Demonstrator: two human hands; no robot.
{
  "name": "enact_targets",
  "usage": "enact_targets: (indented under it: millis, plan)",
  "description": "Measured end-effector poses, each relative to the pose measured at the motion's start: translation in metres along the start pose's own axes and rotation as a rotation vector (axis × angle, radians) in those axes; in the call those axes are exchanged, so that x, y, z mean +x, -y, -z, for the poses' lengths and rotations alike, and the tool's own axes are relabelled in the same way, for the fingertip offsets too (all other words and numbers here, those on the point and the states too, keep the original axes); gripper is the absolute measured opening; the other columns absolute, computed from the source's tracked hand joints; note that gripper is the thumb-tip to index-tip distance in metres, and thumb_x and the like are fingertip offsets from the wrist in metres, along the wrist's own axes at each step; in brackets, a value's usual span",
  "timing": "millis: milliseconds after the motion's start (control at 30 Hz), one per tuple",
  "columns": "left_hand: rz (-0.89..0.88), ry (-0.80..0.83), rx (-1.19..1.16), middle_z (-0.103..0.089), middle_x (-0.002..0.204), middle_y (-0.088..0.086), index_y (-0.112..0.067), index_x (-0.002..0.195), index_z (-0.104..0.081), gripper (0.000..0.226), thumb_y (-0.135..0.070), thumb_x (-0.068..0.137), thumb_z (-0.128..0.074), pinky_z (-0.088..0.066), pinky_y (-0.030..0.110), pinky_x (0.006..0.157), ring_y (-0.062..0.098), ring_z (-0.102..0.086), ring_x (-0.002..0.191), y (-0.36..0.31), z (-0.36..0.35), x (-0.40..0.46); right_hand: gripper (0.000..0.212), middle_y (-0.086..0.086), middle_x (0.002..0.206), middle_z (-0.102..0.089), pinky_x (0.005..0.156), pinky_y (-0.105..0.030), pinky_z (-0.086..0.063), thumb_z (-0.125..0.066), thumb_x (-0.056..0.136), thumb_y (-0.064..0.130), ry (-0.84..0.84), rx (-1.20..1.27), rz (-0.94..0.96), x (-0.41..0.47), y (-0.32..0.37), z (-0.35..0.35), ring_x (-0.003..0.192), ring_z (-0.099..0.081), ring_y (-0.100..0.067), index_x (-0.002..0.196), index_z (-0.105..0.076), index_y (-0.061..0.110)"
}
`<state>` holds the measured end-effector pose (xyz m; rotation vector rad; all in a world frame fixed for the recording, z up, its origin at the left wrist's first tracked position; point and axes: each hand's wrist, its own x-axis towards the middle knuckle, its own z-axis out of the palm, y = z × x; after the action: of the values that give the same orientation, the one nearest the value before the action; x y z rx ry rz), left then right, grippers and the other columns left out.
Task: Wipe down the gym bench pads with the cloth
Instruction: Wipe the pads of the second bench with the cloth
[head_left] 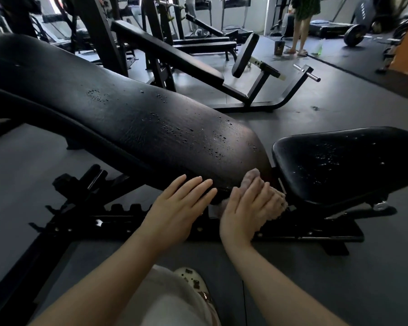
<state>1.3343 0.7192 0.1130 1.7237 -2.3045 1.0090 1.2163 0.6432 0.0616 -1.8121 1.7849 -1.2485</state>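
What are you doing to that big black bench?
A person is cleaning a gym bench. The right hand presses a pinkish cloth against the lower end of the long back pad, beside the gap before the seat pad. The left hand rests flat on the back pad's near edge. Droplets still dot both pads, so most of the wiping is not yet done.

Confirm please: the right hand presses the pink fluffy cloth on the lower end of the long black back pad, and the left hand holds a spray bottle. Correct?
Not quite. In the head view the left hand holds nothing; it rests open on the back pad's edge. The right hand does press the cloth there.
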Motion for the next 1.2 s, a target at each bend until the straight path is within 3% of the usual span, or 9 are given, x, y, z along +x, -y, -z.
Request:
enact_targets:
  millis: [267, 467, 567, 700, 800, 867, 967, 1067, 1200]
  plan:
    - [0.396, -0.021, 0.037, -0.043, 0.141, 0.018, -0.008, 0.139, -0.036, 0.063, -0.014, 0.076, -0.034, -0.011, 0.04, 0.115, 0.03, -0.031, 0.133, 0.063, 0.02, -0.046, 0.064, -0.018, 0.142, -0.045, 0.11, -0.051, -0.012, -0.034, 0.087, 0.037, 0.098, -0.194, 0.46, -0.034, 0.055, -0.003, 0.133, -0.032, -0.033, 0.142, -0.032, 0.005]
    - [0.578, -0.054, 0.0, -0.038, 0.145, 0.018, -0.011, 0.14, -0.034, 0.068, -0.01, 0.074, -0.052, -0.023, 0.045, 0.113, 0.033, -0.031, 0.135, 0.107, 0.03, -0.059, 0.065, -0.018, 0.144, -0.042, 0.114, -0.044, -0.01, -0.03, 0.088, 0.035, 0.206, -0.222, 0.744, -0.041, 0.111, -0.004, 0.134, -0.033, -0.03, 0.143, -0.032, 0.003]
    - [0.594, -0.079, -0.081, -0.039, 0.146, 0.013, -0.016, 0.141, -0.031, 0.064, -0.02, 0.078, -0.037, -0.032, 0.046, 0.109, 0.03, -0.036, 0.134, 0.119, 0.03, -0.059, 0.064, -0.018, 0.146, -0.04, 0.115, -0.043, -0.014, -0.026, 0.088, 0.037, 0.247, -0.28, 0.924, -0.036, 0.154, -0.013, 0.135, -0.039, -0.03, 0.143, -0.029, 0.003]
    - [0.64, -0.085, -0.159, -0.027, 0.153, 0.005, -0.014, 0.146, -0.024, 0.069, -0.022, 0.081, -0.044, -0.031, 0.043, 0.111, 0.024, -0.032, 0.137, 0.127, 0.023, -0.067, 0.061, -0.012, 0.159, 0.005, 0.117, -0.04, 0.002, -0.021, 0.101, 0.034, 0.433, -0.385, 1.173, -0.013, 0.18, -0.009, 0.147, 0.002, -0.027, 0.147, 0.01, 0.01]
    - [0.6, -0.08, -0.125, -0.031, 0.151, 0.008, -0.013, 0.144, -0.026, 0.076, -0.011, 0.072, -0.054, -0.033, 0.045, 0.108, 0.028, -0.035, 0.135, 0.132, 0.022, -0.071, 0.062, -0.013, 0.155, -0.025, 0.109, -0.048, -0.027, -0.028, 0.094, 0.037, 0.378, -0.391, 1.211, 0.0, 0.156, 0.002, 0.141, -0.025, -0.033, 0.15, -0.016, 0.012]
    - [0.601, -0.081, -0.097, -0.035, 0.149, 0.012, -0.015, 0.141, -0.031, 0.089, -0.005, 0.061, -0.07, -0.032, 0.046, 0.106, 0.031, -0.038, 0.133, 0.14, 0.026, -0.072, 0.064, -0.014, 0.151, -0.033, 0.1, -0.052, -0.038, -0.03, 0.091, 0.041, 0.374, -0.419, 1.202, 0.004, 0.141, 0.0, 0.136, -0.031, -0.033, 0.148, -0.023, 0.011]
    - [0.627, -0.089, -0.067, -0.038, 0.147, 0.015, -0.017, 0.138, -0.033, 0.089, -0.004, 0.058, -0.07, -0.031, 0.045, 0.106, 0.034, -0.04, 0.131, 0.158, 0.03, -0.074, 0.058, -0.017, 0.148, -0.037, 0.095, -0.05, -0.047, -0.017, 0.098, 0.041, 0.345, -0.397, 1.227, 0.006, 0.151, -0.007, 0.133, -0.04, -0.035, 0.146, -0.024, 0.008]
    - [0.686, -0.115, -0.072, -0.038, 0.147, 0.011, -0.016, 0.138, -0.035, 0.071, -0.009, 0.068, -0.044, -0.028, 0.04, 0.109, 0.029, -0.033, 0.132, 0.18, 0.036, -0.077, 0.059, -0.018, 0.143, -0.044, 0.09, -0.048, -0.051, -0.028, 0.091, 0.037, 0.377, -0.386, 1.233, 0.007, 0.185, -0.023, 0.126, -0.049, -0.035, 0.141, -0.031, 0.006]
    - [0.801, -0.2, -0.101, -0.041, 0.145, 0.014, -0.007, 0.135, -0.045, 0.069, -0.006, 0.066, -0.05, -0.036, 0.044, 0.102, 0.031, -0.035, 0.131, 0.223, 0.045, -0.085, 0.063, -0.018, 0.138, -0.049, 0.09, -0.045, -0.05, -0.032, 0.084, 0.033, 0.379, -0.355, 1.275, 0.008, 0.254, -0.053, 0.12, -0.055, -0.035, 0.139, -0.035, 0.005]
